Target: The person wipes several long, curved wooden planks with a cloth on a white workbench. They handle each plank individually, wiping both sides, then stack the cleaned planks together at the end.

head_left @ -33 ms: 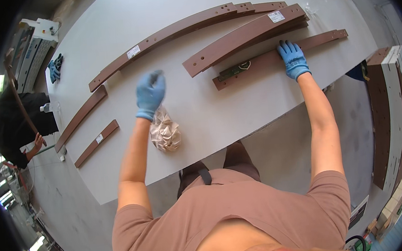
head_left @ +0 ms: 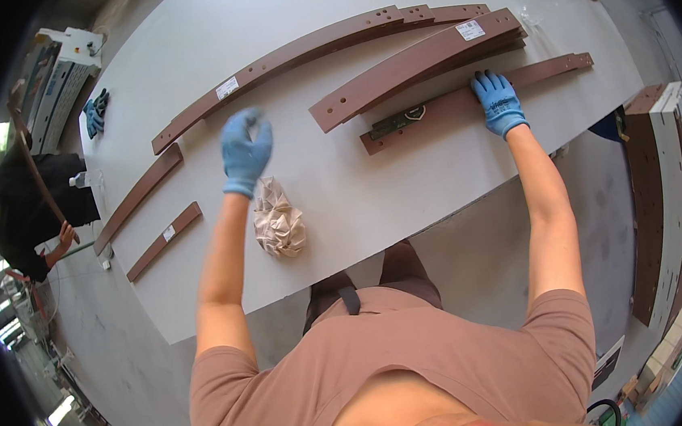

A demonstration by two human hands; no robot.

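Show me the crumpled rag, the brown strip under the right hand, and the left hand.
crumpled rag [head_left: 278,220], head view, middle of the wad.
brown strip [head_left: 547,70], head view, bare stretch right of the glove.
left hand [head_left: 245,150], head view, back of the blue glove.

No change of position can be detected between the earlier picture and the present one. The left hand, the right hand and the crumpled cloth occupy matching places. The left hand shows motion blur in both.
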